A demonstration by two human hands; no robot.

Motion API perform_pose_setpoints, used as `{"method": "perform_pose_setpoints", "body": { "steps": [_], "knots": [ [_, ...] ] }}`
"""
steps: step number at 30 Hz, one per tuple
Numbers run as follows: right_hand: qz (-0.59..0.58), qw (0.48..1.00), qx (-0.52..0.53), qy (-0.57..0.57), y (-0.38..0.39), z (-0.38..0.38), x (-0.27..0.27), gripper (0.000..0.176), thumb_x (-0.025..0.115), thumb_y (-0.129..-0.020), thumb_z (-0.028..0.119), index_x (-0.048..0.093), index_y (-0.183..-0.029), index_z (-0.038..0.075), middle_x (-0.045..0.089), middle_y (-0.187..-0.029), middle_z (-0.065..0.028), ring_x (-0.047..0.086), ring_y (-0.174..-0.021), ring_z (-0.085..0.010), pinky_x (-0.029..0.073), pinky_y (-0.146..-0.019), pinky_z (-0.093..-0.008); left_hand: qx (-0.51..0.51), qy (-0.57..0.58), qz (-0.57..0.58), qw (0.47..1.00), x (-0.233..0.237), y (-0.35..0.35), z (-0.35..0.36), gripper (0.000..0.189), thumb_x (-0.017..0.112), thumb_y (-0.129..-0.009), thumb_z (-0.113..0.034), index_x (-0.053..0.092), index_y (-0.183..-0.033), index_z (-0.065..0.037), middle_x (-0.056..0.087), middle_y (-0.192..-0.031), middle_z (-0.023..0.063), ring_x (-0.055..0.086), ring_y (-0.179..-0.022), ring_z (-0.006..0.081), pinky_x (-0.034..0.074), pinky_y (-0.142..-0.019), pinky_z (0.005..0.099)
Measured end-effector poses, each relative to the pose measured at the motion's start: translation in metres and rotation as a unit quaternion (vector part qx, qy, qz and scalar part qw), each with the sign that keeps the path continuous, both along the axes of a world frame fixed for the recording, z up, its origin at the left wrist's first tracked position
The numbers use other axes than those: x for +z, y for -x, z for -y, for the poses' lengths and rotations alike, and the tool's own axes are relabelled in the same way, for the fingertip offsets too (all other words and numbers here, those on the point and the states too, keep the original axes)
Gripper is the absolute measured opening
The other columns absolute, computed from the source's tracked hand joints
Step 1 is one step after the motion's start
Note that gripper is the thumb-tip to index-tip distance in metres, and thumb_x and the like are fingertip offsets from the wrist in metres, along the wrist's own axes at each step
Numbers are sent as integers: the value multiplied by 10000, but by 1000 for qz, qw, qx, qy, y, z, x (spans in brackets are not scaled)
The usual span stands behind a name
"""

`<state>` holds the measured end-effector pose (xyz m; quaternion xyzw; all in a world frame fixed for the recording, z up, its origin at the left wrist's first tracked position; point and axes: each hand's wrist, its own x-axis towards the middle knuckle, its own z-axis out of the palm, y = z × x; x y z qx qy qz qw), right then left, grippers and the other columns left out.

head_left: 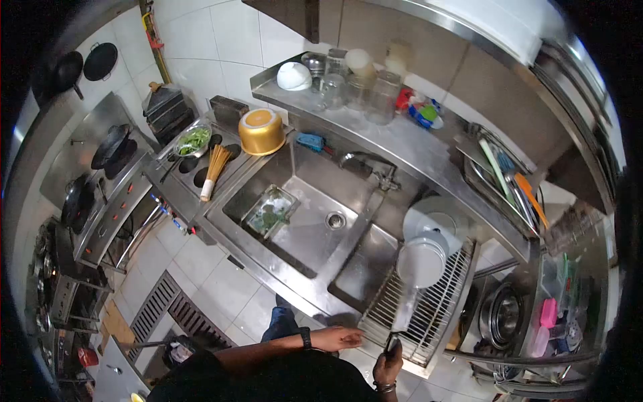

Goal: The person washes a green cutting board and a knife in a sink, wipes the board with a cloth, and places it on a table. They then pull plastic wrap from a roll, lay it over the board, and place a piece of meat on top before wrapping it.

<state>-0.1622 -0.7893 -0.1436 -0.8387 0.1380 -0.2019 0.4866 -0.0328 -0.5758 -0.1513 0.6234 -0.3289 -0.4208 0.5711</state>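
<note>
- The right hand (387, 367), at bottom centre of the frame, is gripping a knife (404, 313) by its dark handle; the blade is pointing up the frame, covering part of the rack (429, 328).
- The left hand (338, 338), just left of it, is hanging relaxed, fingers loosely extended, gripping nothing visible.
- In the sink (321, 191), mid-frame, a tray (256, 205) is holding wet greens (273, 218).
- On the worktop (175, 179), upper left of centre, a bowl (179, 149) is holding more greens (195, 139).
- Beside it, a gold pot (260, 134) is resting base-up, hiding its inside; a stick brush (216, 171) is lying nearby.
- Plates (422, 263) are occupying the rack's upper end, beyond the blade.
- The tap (365, 159) is reaching over the sink.
- Glasses (383, 99) and a white bowl (293, 76) are standing on the shelf (418, 145), upper centre.
- Metal pans (501, 316) and a pink tub (548, 311) are sitting at lower right.
</note>
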Motion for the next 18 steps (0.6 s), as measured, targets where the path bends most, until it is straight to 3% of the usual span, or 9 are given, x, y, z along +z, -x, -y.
{"method": "perform_pose_setpoints", "body": {
  "steps": [2, 6, 8, 10, 13, 14, 15, 17, 18],
  "knots": [
    [-104, 991, 89, -15, -63, -47, 50, 503, 487, -795, 52, 464, -1291, -29, 655, -975, -199, 633, -795, -282, 507, -712, -385, 41, -6, -177, 983, 2, -34, -20, 614, 498, -987, -473, 384, -1425, -59, 645, -1130, 105, 561, -1171, 212, 526, -897, 359],
    [-117, 980, 143, 73, -172, -131, 38, 412, 648, -815, 152, 525, -1190, 32, 665, -941, -206, 657, -829, -353, 517, -712, -413, 109, 52, -70, 990, -58, -107, -40, 441, 493, -1006, -416, 525, -1215, -29, 633, -1000, 104, 587, -1092, 204, 549, -748, 355],
    [-191, 948, 253, 43, -217, -150, 22, 350, 657, -861, 268, 586, -1133, 59, 675, -946, -175, 663, -842, -317, 519, -735, -409, 303, 92, -243, 917, -14, -132, -88, 326, 515, -1009, -331, 561, -1144, -38, 630, -990, 100, 618, -966, 187, 530, -716, 334],
    [-272, 850, 344, 291, -289, -114, 29, 306, 587, -917, 335, 645, -1090, 89, 681, -957, -152, 669, -892, -291, 518, -750, -386, 390, 155, -345, 839, 20, -159, -124, 211, 546, -994, -234, 582, -1104, -58, 623, -914, 63, 615, -852, 169, 494, -713, 307],
    [-150, 967, -17, 203, -421, -51, 21, 272, 581, -935, 245, 645, -886, -14, 672, -825, -208, 633, -719, -327, 484, -666, -391, 440, 112, -426, 782, -12, -183, -181, 177, 594, -958, -178, 582, -1089, -59, 621, -860, 73, 616, -770, 171, 517, -650, 317],
    [-168, 976, -44, 133, -463, -21, 5, 500, 518, -954, 482, 652, -1056, 12, 700, -860, -189, 674, -864, -327, 489, -751, -427, 372, -70, -298, 876, -118, -174, -213, 159, 621, -943, -172, 584, -1049, -60, 610, -838, 62, 609, -722, 168, 520, -620, 329],
    [-122, 979, -96, 134, -503, -1, -11, 442, 551, -946, 392, 660, -1047, -24, 690, -948, -234, 662, -887, -357, 509, -771, -389, 379, -70, -300, 873, -103, -181, -234, 159, 621, -943, -172, 584, -1049, -60, 610, -838, 62, 609, -722, 168, 520, -620, 329],
    [56, 797, -39, 600, -592, 155, -177, 460, 585, -901, 429, 644, -1148, 46, 686, -1073, -180, 663, -940, -318, 518, -827, -402, 419, -99, -357, 829, -26, -184, -265, 223, 648, -930, -167, 629, -1111, -38, 655, -947, 10, 598, -768, 109, 499, -696, 283],
    [-36, 847, -45, 528, -612, 142, -158, 462, 586, -899, 425, 642, -1151, 42, 682, -1084, -180, 659, -949, -322, 514, -836, -403, 423, -99, -360, 825, -11, -177, -279, 223, 648, -930, -167, 629, -1111, -38, 655, -947, 10, 598, -768, 109, 499, -696, 283]
  ]
}}
